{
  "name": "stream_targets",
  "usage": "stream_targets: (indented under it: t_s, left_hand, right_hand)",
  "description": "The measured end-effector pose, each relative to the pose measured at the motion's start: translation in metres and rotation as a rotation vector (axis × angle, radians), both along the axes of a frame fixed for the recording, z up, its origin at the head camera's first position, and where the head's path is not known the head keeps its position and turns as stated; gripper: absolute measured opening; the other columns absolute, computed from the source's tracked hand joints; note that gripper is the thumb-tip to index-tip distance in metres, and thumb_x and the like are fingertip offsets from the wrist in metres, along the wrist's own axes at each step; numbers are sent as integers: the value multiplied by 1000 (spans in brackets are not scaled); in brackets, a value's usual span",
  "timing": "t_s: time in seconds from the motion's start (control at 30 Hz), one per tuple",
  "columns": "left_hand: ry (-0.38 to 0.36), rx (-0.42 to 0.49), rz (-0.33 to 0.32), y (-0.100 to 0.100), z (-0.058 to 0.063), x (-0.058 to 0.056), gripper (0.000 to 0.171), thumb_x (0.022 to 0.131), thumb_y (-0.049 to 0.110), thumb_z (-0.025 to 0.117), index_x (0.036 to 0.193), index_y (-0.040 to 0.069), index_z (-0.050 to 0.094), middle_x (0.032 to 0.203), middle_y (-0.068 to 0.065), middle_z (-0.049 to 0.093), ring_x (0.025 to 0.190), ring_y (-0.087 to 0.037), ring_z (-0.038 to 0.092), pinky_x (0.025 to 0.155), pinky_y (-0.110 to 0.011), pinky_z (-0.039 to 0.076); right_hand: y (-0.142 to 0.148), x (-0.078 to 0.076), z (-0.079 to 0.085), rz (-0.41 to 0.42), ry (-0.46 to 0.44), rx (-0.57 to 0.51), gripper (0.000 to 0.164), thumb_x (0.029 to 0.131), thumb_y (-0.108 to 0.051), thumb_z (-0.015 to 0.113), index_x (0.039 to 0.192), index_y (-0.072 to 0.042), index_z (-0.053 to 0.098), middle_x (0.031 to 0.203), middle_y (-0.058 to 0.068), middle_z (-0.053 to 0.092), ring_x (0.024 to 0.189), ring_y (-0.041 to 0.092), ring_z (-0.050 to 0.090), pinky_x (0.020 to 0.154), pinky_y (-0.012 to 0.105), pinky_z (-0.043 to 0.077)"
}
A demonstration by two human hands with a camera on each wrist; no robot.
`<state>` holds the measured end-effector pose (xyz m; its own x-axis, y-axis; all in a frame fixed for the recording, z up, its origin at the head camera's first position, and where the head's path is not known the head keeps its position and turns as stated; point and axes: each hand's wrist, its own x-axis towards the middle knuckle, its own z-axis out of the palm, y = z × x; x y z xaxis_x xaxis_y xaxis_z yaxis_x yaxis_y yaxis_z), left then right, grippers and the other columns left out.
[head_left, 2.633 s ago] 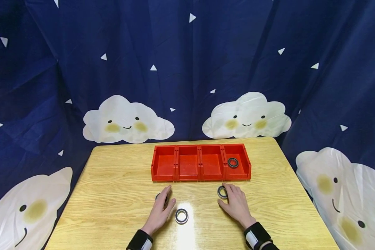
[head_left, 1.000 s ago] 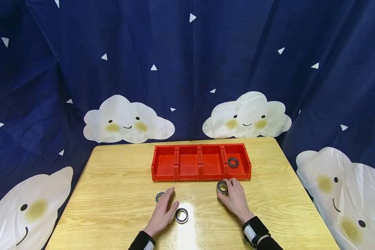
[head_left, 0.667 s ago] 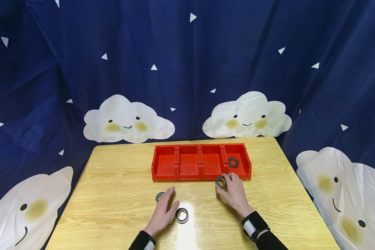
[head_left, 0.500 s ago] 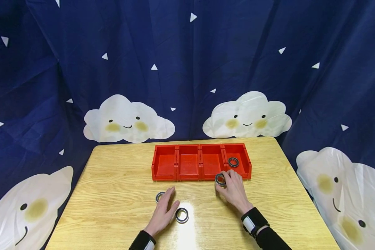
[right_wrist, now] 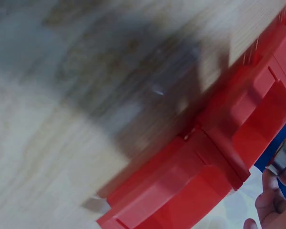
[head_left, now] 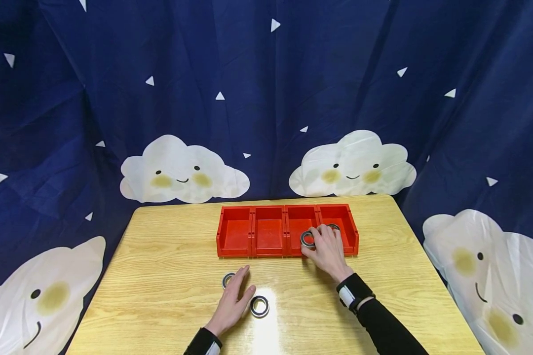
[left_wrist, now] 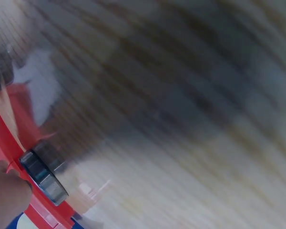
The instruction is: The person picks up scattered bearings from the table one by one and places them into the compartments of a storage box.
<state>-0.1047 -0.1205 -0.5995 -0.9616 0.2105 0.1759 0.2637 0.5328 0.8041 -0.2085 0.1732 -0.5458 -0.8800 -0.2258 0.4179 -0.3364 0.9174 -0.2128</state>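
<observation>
Bench [head_left: 169, 236] is cropped at its near edge, right hand [head_left: 326, 249] half-hides 1 ring [head_left: 334, 226], left hand [head_left: 231, 303] kinda blocks another ring [head_left: 224, 281].

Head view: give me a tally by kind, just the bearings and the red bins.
Red bins: 4
Bearings: 4 (2 on the table, 1 held by the right hand, 1 in the rightmost bin)
Total: 8

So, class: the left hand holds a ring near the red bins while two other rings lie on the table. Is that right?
No: the head view shows the right hand holding that ring near the red bins. The rest stands.
</observation>
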Motion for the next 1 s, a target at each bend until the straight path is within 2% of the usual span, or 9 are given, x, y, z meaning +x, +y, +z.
stream_targets:
  t_s: [0.17,0.33,0.5,0.6,0.77,0.87,1.0]
  left_hand:
    - [-4,-3,3,-1,0,0,57,94,37,50,142,11,36,144,-13,36,133,-30,26,104,-54,22]
    - [-6,3,0,-1,1,0,57,94,37,50,143,10,35,144,-15,35,133,-31,26,104,-55,21]
    - [-3,11,-1,-2,1,1,58,94,38,50,143,10,35,144,-16,35,133,-30,26,105,-55,21]
    - [-2,9,-5,-2,0,1,58,94,38,50,142,9,35,144,-16,35,133,-30,27,104,-54,21]
    - [-4,-6,-7,-1,0,1,58,95,38,50,142,9,35,144,-16,35,133,-29,27,105,-53,22]
    - [1,-16,-6,-1,0,1,57,94,37,50,142,10,35,143,-15,35,133,-29,27,105,-52,23]
    - [20,-12,-11,0,0,1,57,94,36,52,142,10,36,143,-15,36,132,-29,28,104,-53,24]
  right_hand:
    - [-4,-15,3,19,2,32,50,73,-38,65,105,-1,63,87,12,52,78,27,46,69,40,34]
    - [-8,-31,6,34,-14,71,46,73,-36,66,102,0,64,87,13,52,79,30,46,70,40,34]
    - [-14,-46,5,70,-31,162,32,75,-35,66,82,-4,59,79,10,47,77,31,45,72,42,31]
    - [-15,-53,3,76,-38,248,32,75,-36,68,76,-7,55,76,9,44,78,31,45,75,44,31]
    - [-18,-57,1,70,-63,340,34,75,-36,71,80,-5,58,82,13,49,86,34,48,89,50,33]
    - [-21,-59,-2,51,-106,391,36,76,-38,70,84,-4,61,87,14,53,92,34,49,98,53,28]
    - [-25,-60,-6,23,-183,457,41,78,-41,68,92,-3,63,92,14,54,97,33,48,102,55,24]
